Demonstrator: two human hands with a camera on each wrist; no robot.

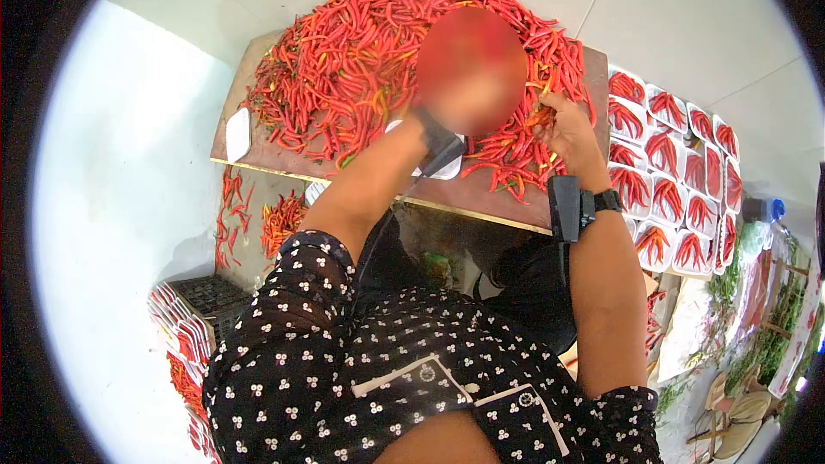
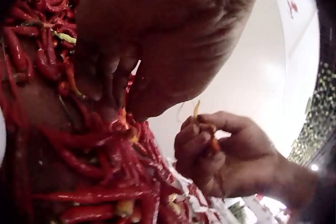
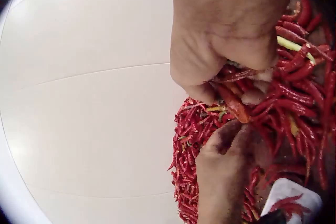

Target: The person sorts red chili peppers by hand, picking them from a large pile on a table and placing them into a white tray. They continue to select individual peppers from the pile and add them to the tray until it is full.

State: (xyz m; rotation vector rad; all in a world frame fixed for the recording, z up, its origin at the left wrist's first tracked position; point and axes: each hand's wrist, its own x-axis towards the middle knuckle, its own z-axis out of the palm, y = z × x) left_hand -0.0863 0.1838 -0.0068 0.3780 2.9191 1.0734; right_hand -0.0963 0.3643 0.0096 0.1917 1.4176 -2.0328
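A broad heap of red chili peppers [image 1: 344, 60] covers the brown board. My left hand [image 2: 168, 40] reaches down into it, fingers curled, with a red chili showing between thumb and fingers; a blurred patch hides this hand in the head view. Close by on the right, my right hand [image 1: 569, 131] grips a few red chili peppers [image 3: 233, 104], one with a yellowish stem end. In the right wrist view the left fingertips come right beneath these chilies. Under my left wrist lies a white tray [image 3: 271, 200] bearing a few chilies, partly covered by the wrist strap.
The brown board's [image 1: 292, 153] front edge runs before my lap. Wrapped white trays [image 1: 690, 268] of chilies stand in rows to the right. A white tray [image 1: 239, 135] lies at the board's left corner. Below left are a black crate [image 1: 206, 292] and loose chilies [image 1: 282, 222].
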